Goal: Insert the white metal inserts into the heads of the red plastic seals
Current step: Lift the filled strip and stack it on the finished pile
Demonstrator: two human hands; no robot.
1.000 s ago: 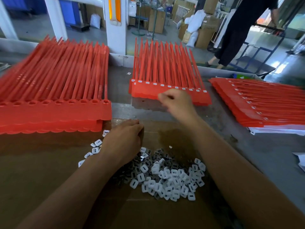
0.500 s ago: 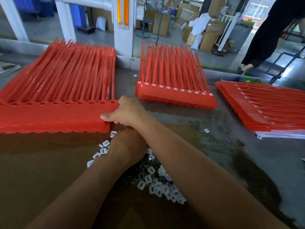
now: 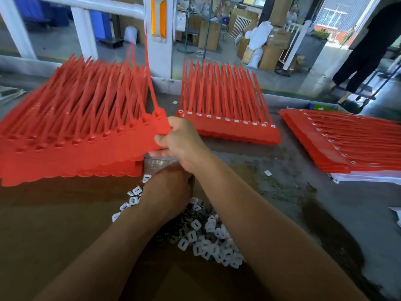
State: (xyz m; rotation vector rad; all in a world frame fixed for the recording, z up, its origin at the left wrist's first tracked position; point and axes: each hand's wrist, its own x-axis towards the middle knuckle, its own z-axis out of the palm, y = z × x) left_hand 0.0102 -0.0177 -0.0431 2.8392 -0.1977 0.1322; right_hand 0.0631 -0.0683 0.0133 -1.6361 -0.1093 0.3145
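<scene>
A tall stack of red seal sheets (image 3: pixel 65 161) with hollow heads lies at the left. My right hand (image 3: pixel 180 142) grips the right corner of the top sheet (image 3: pixel 121 142) and holds that end tilted up off the stack. My left hand (image 3: pixel 167 190) rests below it, fingers curled down at the far edge of the heap of white inserts (image 3: pixel 208 237); what it holds is hidden. A middle stack of seals (image 3: pixel 230 124) shows white inserts in its heads.
Another red stack (image 3: pixel 351 144) lies at the right on white paper. One stray insert (image 3: pixel 268 173) sits on the grey table (image 3: pixel 325 213). Brown cardboard (image 3: pixel 54 224) covers the near left. A person in black (image 3: pixel 368 51) stands beyond the table.
My right hand crossed from the middle stack to the left stack, took the top sheet's corner and lifted it. My left hand stayed at the insert heap.
</scene>
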